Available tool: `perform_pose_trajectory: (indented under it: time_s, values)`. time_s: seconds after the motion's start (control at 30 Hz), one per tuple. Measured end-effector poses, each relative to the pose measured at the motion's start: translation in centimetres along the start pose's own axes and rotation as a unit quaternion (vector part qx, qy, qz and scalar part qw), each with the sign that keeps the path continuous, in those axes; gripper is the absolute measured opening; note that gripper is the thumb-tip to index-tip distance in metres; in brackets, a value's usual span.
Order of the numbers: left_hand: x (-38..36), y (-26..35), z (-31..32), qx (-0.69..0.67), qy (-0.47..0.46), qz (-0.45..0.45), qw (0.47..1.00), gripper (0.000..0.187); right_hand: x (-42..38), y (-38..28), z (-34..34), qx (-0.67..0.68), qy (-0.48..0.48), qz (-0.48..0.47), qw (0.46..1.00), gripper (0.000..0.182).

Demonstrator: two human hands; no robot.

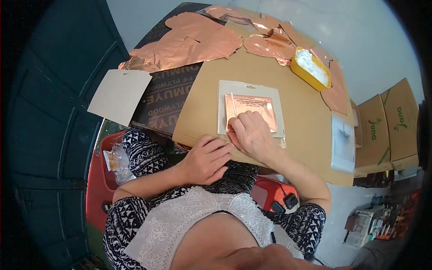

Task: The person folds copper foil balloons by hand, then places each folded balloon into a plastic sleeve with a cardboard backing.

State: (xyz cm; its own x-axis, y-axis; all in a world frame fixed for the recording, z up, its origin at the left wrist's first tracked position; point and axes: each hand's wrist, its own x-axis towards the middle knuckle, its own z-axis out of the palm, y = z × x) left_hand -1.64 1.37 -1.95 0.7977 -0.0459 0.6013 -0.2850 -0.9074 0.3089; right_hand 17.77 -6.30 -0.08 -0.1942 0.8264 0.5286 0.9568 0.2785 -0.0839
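Pinching the white stick (233, 103) with the right hand (253, 135), low for control, over the copper packet (261, 108) atop the card (279, 112); resting the left hand (207, 162) open, nearside of the card, probably steadying against the table (310, 135).

The packet (265, 112) is glossy copper-coloured foil or film, over matt pale card (279, 123). Beneath lies smooth, matt brown cardboard (193, 121). Shiny, wrinkled coppery foil (193, 40) spreads at eleven o'clock from the packet; at two, a smooth yellow tub (310, 83), apparently plastic, holds matt white material (308, 65). Clear, glossy plastic sleeves (343, 150) lie near four. At nine, a dark printed board (168, 96) looks smooth, with low sheen.
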Motion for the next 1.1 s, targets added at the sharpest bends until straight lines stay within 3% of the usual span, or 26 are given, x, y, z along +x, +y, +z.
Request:
perform_pose_trajectory:
  time_s: [0.37, 0.57, 0.7, 0.87, 1.1]
  values:
    - [0.4, -0.2, -0.6, -0.025, -0.012, 0.021, 0.999, 0.03, -2.4, -0.4, -3.5, 0.044, 0.027, 0.049, 0.997, 0.026]
    - [4.5, -2.1, -3.1, 0.021, -0.022, 0.08, 0.996, 0.038, -8.1, -1.6, -9.4, 0.095, 0.067, 0.258, 0.959, 0.025]
    - [9.8, -3.8, -3.3, 0.054, -0.126, 0.061, 0.989, 0.052, -9.0, -4.0, -12.0, 0.145, 0.069, 0.449, 0.879, 0.019]
    - [12.7, -7.1, 0.4, 0.066, -0.241, 0.085, 0.965, 0.077, -10.7, -4.8, -12.2, 0.035, -0.001, 0.399, 0.916, 0.005]
    - [12.7, -9.7, 3.3, 0.07, -0.282, 0.085, 0.953, 0.083, -10.4, -5.1, -10.7, -0.061, -0.069, 0.351, 0.932, 0.02]
